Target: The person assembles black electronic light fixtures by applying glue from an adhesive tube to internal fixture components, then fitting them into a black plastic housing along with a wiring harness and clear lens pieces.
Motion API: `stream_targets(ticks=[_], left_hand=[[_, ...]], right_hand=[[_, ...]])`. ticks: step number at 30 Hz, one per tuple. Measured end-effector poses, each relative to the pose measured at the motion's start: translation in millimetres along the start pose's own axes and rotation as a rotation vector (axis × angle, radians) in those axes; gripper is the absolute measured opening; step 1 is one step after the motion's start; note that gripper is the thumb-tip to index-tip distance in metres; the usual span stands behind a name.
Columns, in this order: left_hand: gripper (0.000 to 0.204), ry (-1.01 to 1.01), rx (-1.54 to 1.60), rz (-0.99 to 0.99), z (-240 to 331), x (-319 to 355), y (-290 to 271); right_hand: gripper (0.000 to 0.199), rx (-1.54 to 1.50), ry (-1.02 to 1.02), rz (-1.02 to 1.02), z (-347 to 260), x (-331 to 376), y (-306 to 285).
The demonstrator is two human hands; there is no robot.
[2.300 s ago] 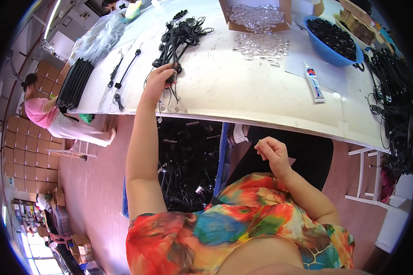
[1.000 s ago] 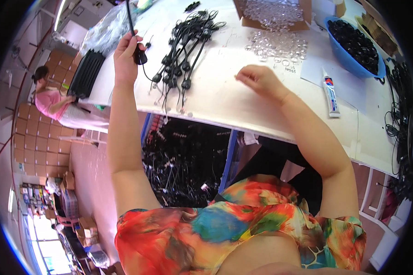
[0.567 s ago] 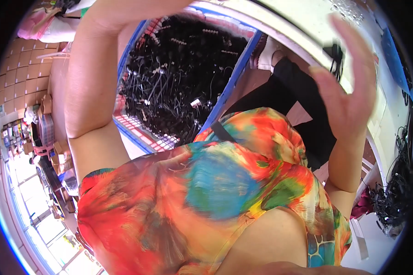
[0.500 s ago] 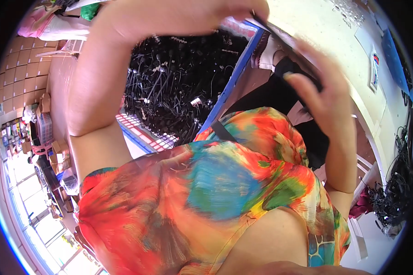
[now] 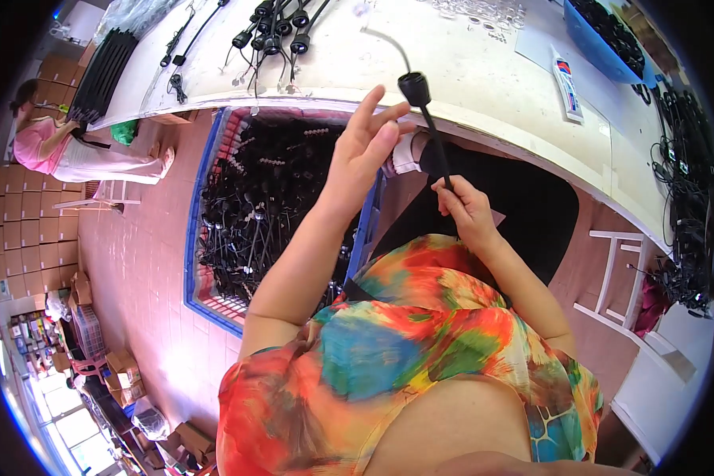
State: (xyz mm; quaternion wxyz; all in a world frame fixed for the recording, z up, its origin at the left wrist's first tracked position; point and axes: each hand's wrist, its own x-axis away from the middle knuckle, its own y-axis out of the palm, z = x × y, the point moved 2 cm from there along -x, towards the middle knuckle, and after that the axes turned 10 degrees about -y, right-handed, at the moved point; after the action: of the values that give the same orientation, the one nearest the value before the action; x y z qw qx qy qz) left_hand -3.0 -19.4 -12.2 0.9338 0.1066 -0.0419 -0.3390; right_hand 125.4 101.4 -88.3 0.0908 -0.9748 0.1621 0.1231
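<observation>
A slim black tube with a flared cup-shaped end (image 5: 414, 89) stands up at a slight tilt over the table's near edge. A pale thin wire curves out of the cup's top. My right hand (image 5: 466, 210) is closed around the tube's lower part, close to my lap. My left hand (image 5: 366, 151) is just left of the cup, fingers spread and nothing in them. Beneath my left arm stands a blue-edged crate (image 5: 189, 262) heaped with black cabled parts (image 5: 274, 206).
The white table (image 5: 484, 79) carries similar black cup-ended parts (image 5: 271, 40), a white tube (image 5: 567, 89), small clear pieces (image 5: 476, 12) and a blue bin (image 5: 599, 59). Black cables (image 5: 678, 182) hang at right. A person in pink (image 5: 44, 147) handles black rods at far left.
Both hands have come down from high in view. My left hand has let go of the black tube and opened; my right hand, blurred and partly open before, now grips its lower part.
</observation>
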Motion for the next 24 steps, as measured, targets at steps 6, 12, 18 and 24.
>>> stream_targets(ticks=[6,12,18,24], left_hand=[[0.036,-0.240,0.166,-0.230,-19.7,-10.8,21.8],[0.038,-0.229,0.152,-0.402,-24.6,-11.3,37.4],[0.038,-0.236,0.092,-0.428,-33.9,-6.0,57.1],[0.033,-0.170,0.074,-0.430,-52.7,-1.2,76.5]], right_hand=[[0.016,0.121,0.002,-0.133,14.7,21.1,-4.3],[0.025,0.304,-0.231,0.145,-38.6,-2.8,-39.1],[0.029,0.595,-0.586,0.225,-108.6,-54.2,-55.3],[0.018,0.093,-0.241,0.176,-92.8,-57.4,-57.7]])
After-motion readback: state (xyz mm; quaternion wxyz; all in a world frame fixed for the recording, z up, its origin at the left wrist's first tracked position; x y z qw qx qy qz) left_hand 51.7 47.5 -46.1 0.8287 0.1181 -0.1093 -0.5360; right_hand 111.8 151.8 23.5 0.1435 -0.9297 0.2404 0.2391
